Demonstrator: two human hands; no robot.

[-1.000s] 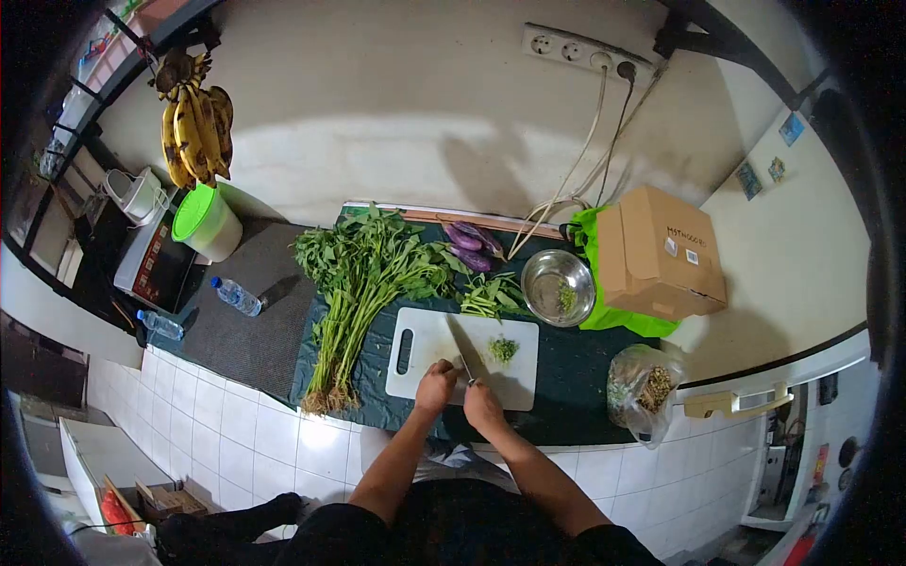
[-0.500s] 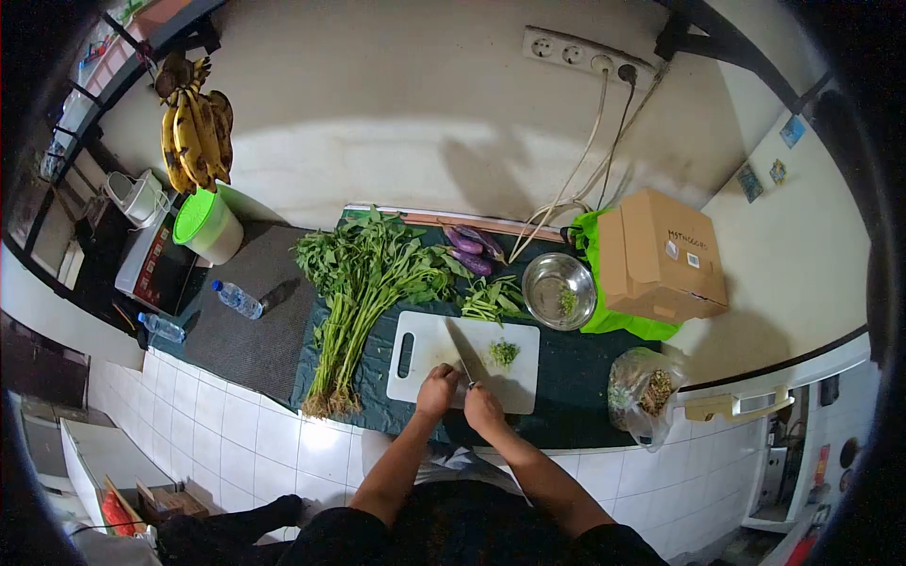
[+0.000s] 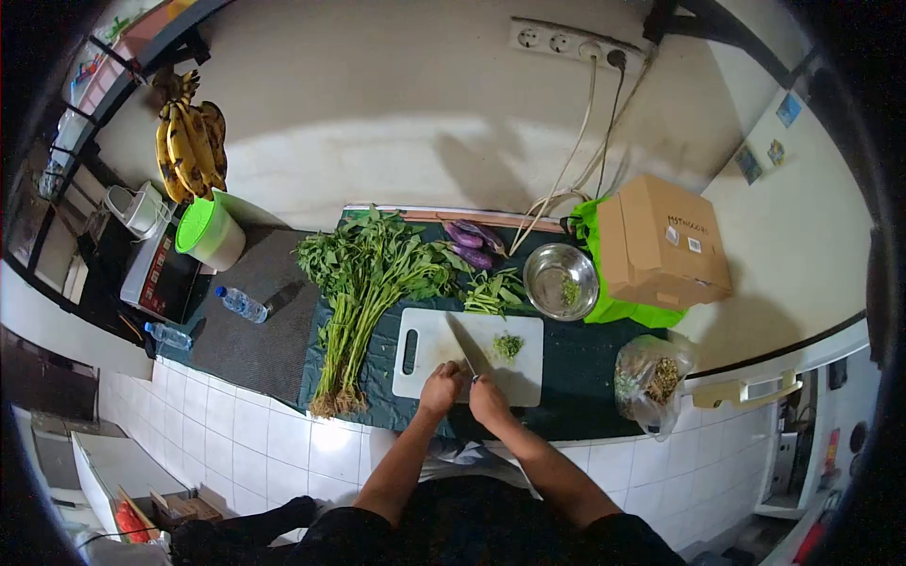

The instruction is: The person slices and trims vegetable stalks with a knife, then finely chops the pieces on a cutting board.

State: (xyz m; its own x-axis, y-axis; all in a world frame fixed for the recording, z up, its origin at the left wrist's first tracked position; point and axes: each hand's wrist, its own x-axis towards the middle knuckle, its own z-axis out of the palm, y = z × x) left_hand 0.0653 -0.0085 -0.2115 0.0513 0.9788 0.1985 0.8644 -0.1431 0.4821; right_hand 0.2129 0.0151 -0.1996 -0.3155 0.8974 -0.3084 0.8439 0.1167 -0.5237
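Note:
On the white cutting board, my right hand grips the handle of a knife, its blade pointing away from me and to the left. My left hand is closed just left of the knife, over the near part of the board; what its fingers hold, if anything, is hidden. A small heap of chopped greens lies on the board right of the blade. Cut leafy stems lie just beyond the board. To the left spreads a big bunch of leafy greens with roots attached.
Purple eggplants and a steel bowl with chopped greens stand behind the board. Rightward are a cardboard box and a plastic bag. Water bottles and a green-lidded tub stand left, below hanging bananas.
The view has shifted slightly. Both hands keep nearly the same place at the knife, and the heap of chopped greens looks about the same.

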